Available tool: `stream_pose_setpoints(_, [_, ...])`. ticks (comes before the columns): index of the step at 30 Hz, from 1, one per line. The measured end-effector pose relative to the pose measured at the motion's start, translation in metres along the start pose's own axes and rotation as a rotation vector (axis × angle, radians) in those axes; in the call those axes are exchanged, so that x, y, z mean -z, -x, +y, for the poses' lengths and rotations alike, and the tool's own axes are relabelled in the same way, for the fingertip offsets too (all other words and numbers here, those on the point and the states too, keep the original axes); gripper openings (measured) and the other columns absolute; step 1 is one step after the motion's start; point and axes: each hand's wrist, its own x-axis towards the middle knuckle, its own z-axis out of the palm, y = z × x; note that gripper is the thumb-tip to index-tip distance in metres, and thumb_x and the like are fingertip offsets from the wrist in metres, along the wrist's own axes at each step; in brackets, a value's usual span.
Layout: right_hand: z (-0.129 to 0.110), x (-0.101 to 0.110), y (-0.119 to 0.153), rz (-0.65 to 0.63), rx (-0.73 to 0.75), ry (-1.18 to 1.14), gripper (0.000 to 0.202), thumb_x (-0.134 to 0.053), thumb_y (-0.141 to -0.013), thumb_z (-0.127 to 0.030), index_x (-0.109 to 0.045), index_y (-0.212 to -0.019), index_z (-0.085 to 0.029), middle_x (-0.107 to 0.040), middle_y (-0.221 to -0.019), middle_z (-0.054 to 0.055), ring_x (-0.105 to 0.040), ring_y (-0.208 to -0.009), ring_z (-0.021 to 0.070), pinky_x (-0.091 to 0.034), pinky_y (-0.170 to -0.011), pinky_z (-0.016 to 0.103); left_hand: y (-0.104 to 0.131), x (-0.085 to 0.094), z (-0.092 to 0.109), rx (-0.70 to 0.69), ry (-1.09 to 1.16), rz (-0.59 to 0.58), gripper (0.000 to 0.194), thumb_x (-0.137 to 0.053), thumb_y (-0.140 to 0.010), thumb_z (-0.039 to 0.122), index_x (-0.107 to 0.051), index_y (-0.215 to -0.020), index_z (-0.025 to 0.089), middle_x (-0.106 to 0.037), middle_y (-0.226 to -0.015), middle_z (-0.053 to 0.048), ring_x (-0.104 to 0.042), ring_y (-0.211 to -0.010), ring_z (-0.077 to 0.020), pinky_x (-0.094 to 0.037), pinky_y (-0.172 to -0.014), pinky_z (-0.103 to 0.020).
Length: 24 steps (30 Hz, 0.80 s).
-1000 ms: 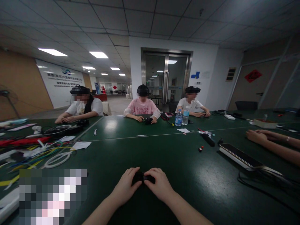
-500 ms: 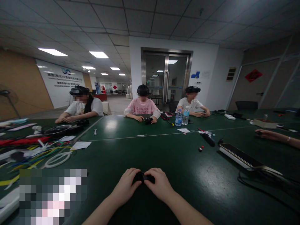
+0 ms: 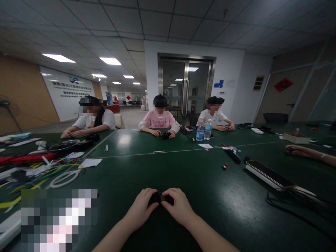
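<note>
Low over the near part of the green table [image 3: 126,171], my left hand [image 3: 141,209] and my right hand [image 3: 179,206] meet around a small black object [image 3: 160,198]. My left fingers and thumb are closed on its left end, and my right fingers and thumb on its right end. Most of the object is covered by the fingers, so its kind cannot be made out. Whether it rests on the tabletop or is held slightly above it, I cannot tell.
Left lie tangled cables [image 3: 64,178] and a paper sheet [image 3: 91,163]; a wrench [image 3: 106,147] is farther back. On the right are a white-edged flat device [image 3: 270,175], a black cable [image 3: 288,213] and another person's hand [image 3: 299,150]. Two water bottles [image 3: 203,131] stand before seated people.
</note>
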Motion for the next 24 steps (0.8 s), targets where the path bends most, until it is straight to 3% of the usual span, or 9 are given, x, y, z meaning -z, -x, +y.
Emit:
stream_pose_setpoints(20, [0.0029, -0.003, -0.0019, -0.017, -0.019, 0.006, 0.023, -0.058, -0.076, -0.03, -0.062, -0.098, -0.03, -0.057, -0.11, -0.002, -0.05, -0.106, 0.0188, -0.036, -0.091, 0.035, 0.0, -0.0003, -0.0003, 0.018, 0.013, -0.005, 0.044, -0.053, -0.078, 0.032, -0.049, -0.12, 0.021, -0.053, -0.12, -0.007, -0.047, -0.112, -0.023, -0.037, -0.096, -0.037])
stream_pose_setpoints(24, [0.0036, -0.0049, -0.0034, 0.014, 0.013, 0.019, 0.021, -0.06, -0.074, -0.029, -0.063, -0.095, -0.03, -0.059, -0.107, -0.001, -0.05, -0.106, 0.0181, -0.034, -0.093, 0.034, -0.0022, -0.004, -0.0046, -0.019, 0.011, 0.019, 0.038, -0.052, -0.079, 0.029, -0.052, -0.116, 0.021, -0.055, -0.116, -0.007, -0.048, -0.108, -0.0221, -0.037, -0.095, -0.036])
